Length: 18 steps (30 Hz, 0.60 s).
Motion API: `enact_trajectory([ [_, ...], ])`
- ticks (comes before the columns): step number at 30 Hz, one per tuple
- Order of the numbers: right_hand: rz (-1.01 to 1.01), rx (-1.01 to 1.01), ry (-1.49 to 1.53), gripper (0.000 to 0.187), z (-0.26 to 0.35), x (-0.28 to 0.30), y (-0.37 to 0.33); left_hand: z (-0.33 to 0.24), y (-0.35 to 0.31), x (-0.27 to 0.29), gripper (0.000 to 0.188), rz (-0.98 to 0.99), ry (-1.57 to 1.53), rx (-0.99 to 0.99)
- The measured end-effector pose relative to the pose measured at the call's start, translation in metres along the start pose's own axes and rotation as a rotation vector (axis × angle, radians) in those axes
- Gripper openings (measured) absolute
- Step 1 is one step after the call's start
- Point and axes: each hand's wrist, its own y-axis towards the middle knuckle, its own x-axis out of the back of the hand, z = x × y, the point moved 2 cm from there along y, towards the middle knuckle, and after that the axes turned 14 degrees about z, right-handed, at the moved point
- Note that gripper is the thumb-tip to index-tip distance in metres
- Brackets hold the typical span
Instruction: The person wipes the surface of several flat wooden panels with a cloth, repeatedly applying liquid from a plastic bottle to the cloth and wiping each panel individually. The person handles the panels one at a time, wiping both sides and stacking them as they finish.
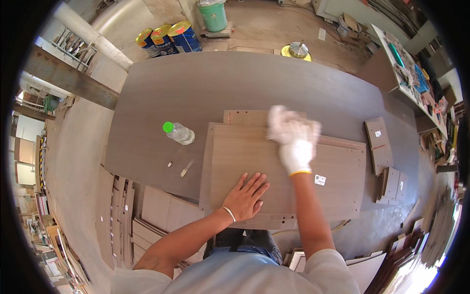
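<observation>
My bare left hand lies with fingers spread on a brown wood-grain panel, near its front edge. A pale band circles that wrist. My right hand, in a white glove with a yellow cuff, is over the panel's far edge and smeared by motion. Bunched under its fingers is a pale rag, also blurred. More panels lie beneath the top one, and small dark holes run along their edges. A white label sits on the panel, right of my right forearm.
On the grey-brown table lie a clear bottle with a green cap, a small knife-like tool and narrow labelled boards. Blue cans and a green bucket stand beyond it. Stacked panels lean at the lower left.
</observation>
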Motion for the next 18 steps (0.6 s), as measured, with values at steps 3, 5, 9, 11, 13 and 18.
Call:
enact_trajectory([
  [3, 0.042, -0.486, 0.286, 0.032, 0.021, 0.015, -0.001, 0.002, -0.009, -0.003, 0.067, 0.013, -0.008, 0.036],
  [5, -0.115, -0.078, -0.042, 0.036, 0.014, -0.008, -0.006, -0.002, 0.004, -0.001, 0.069, 0.001, -0.032, -0.031],
  [9, 0.137, -0.19, 0.116, 0.03, -0.029, 0.011, -0.002, 0.003, -0.001, 0.003, 0.068, 0.009, -0.044, -0.003],
  [11, 0.381, -0.457, 0.341, 0.047, 0.037, 0.066, 0.019, 0.01, -0.014, -0.007, 0.068, -0.006, -0.052, 0.065],
  [13, 0.187, -0.315, 0.215, 0.045, 0.012, 0.016, -0.004, 0.0, -0.004, -0.002, 0.068, -0.004, -0.036, 0.003],
  [18, 0.165, -0.331, 0.063, 0.028, -0.022, 0.025, -0.001, 0.005, -0.004, -0.002, 0.069, -0.009, -0.035, 0.023],
])
